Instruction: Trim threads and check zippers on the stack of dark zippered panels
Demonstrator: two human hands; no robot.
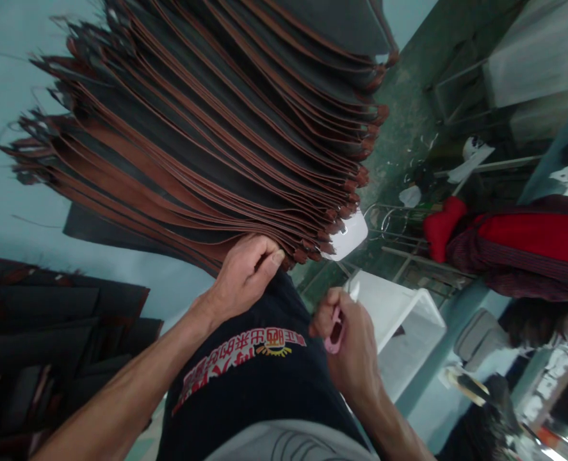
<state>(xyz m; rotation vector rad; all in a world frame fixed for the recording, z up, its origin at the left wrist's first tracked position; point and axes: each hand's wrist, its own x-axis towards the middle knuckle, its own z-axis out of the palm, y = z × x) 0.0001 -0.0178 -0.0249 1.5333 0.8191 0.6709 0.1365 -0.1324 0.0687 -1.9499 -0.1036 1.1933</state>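
Observation:
A long row of overlapping brown-and-dark leather-like pieces (207,134) lies across the light blue table. My left hand (248,275) is at the near end of the row, thumb and fingers closed on the edge of the nearest piece. Loose threads stick out from the pieces' left ends, and brown tabs show at their right ends. Lower right, in front of the dark apron (264,378), my right hand (353,339) is wrapped round small scissors with pink handles (334,339). Their blades are mostly hidden by the fingers. The scissors are apart from the pieces.
More dark pieces (57,320) are stacked at the left. Right of me stand a white bin (399,339) and a metal frame. A co-worker in red and dark clothing (528,243) sits at the right. Scraps lie on the green floor (399,128).

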